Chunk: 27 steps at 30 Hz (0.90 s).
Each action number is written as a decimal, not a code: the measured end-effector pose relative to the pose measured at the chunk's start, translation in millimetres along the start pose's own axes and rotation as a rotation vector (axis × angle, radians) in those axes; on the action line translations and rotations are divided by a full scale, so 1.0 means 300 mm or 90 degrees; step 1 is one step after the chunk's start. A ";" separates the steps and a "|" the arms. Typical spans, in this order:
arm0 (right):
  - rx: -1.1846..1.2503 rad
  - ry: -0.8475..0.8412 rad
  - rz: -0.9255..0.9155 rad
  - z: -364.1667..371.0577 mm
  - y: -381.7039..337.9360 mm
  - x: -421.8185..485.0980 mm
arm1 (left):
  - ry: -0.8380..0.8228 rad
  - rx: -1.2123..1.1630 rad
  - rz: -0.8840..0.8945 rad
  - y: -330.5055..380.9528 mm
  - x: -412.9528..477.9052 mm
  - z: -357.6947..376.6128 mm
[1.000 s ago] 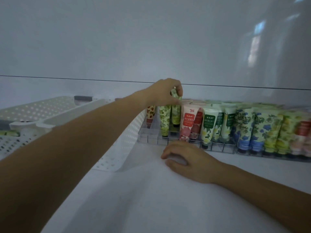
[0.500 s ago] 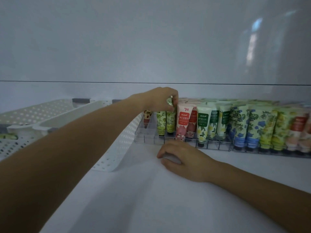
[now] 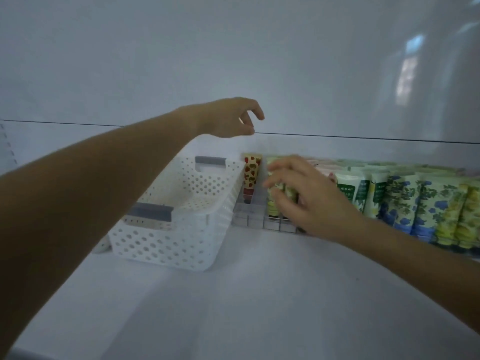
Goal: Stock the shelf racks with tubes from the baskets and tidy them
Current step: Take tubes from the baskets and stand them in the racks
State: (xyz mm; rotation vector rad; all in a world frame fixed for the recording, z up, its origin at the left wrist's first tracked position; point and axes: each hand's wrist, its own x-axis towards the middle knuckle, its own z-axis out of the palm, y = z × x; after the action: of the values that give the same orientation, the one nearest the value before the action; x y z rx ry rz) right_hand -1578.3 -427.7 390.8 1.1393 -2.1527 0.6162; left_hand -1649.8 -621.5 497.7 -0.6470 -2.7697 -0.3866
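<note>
- The left hand (image 3: 228,119) hung raised in front of the white back panel (image 3: 233,61), above the far end of the basket. Its fingers were loosely curled with a gap between thumb and forefinger, and it held nothing.
- The right hand (image 3: 309,201) reached in from the right, in front of the left part of the rack, with its fingers spread over the green-leaf tubes (image 3: 272,207). Motion blur hid whether they touched or pinched a tube, so its grip could not be told.
- The clear rack (image 3: 246,216) ran along the far edge of the white shelf (image 3: 259,294), with tubes standing upright in its compartments.
- A strawberry-patterned tube (image 3: 251,172) stood alone near the rack's left end, cap down, with a gap between it and the green-leaf tubes to its right.
- Right of the hand the rack was packed tight: white tubes with green labels (image 3: 349,189), then blue-flowered tubes (image 3: 401,201), then yellow-green tubes (image 3: 458,219) at the far right.
- A white perforated basket (image 3: 166,245) sat on the shelf just left of the rack, its right wall beside the rack's left end. It had a grey handle (image 3: 210,160) at its far end and another (image 3: 153,211) at its near end.
</note>
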 end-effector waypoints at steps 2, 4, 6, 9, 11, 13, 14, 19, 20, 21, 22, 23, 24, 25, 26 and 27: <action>0.017 0.031 -0.003 0.012 -0.026 0.106 | 0.011 -0.001 -0.041 -0.064 -0.020 -0.043; 0.035 0.037 -0.007 0.046 -0.057 0.219 | 0.007 -0.002 -0.072 -0.135 -0.052 -0.078; 0.028 0.025 -0.025 0.093 -0.090 0.327 | -0.002 0.010 -0.100 -0.217 -0.101 -0.110; 0.013 -0.006 -0.053 0.181 -0.142 0.461 | -0.025 0.034 -0.148 -0.353 -0.184 -0.148; 0.004 -0.032 -0.056 0.245 -0.172 0.533 | -0.040 0.042 -0.167 -0.445 -0.230 -0.170; 0.003 -0.057 -0.050 0.311 -0.195 0.591 | -0.056 0.045 -0.170 -0.534 -0.256 -0.191; 0.001 -0.070 -0.046 0.340 -0.203 0.615 | -0.066 0.047 -0.167 -0.574 -0.262 -0.198; -0.031 -0.169 -0.017 0.450 -0.222 0.687 | -0.142 0.077 -0.108 -0.742 -0.246 -0.182; -0.042 -0.205 -0.008 0.466 -0.225 0.693 | -0.165 0.078 -0.094 -0.768 -0.236 -0.170; -0.057 -0.250 0.004 0.480 -0.227 0.697 | -0.192 0.077 -0.082 -0.789 -0.226 -0.156; -0.070 -0.297 0.022 0.493 -0.230 0.698 | -0.222 0.078 -0.073 -0.802 -0.218 -0.140; -0.073 -0.340 0.045 0.504 -0.234 0.697 | -0.256 0.081 -0.067 -0.812 -0.210 -0.122; -0.064 -0.369 0.070 0.512 -0.238 0.694 | -0.293 0.088 -0.061 -0.819 -0.203 -0.101; -0.050 -0.384 0.090 0.516 -0.240 0.692 | -0.333 0.099 -0.057 -0.825 -0.197 -0.079; -0.043 -0.390 0.102 0.517 -0.240 0.693 | -0.372 0.110 -0.053 -0.832 -0.191 -0.056; -0.046 -0.397 0.108 0.515 -0.240 0.696 | -0.403 0.118 -0.050 -0.839 -0.186 -0.033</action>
State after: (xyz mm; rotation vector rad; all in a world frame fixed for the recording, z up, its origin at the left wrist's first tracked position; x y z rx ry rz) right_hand -1655.2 -681.7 438.1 1.2300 -2.7925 0.2634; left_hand -1716.2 -864.2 440.1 -0.7095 -3.3756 0.0870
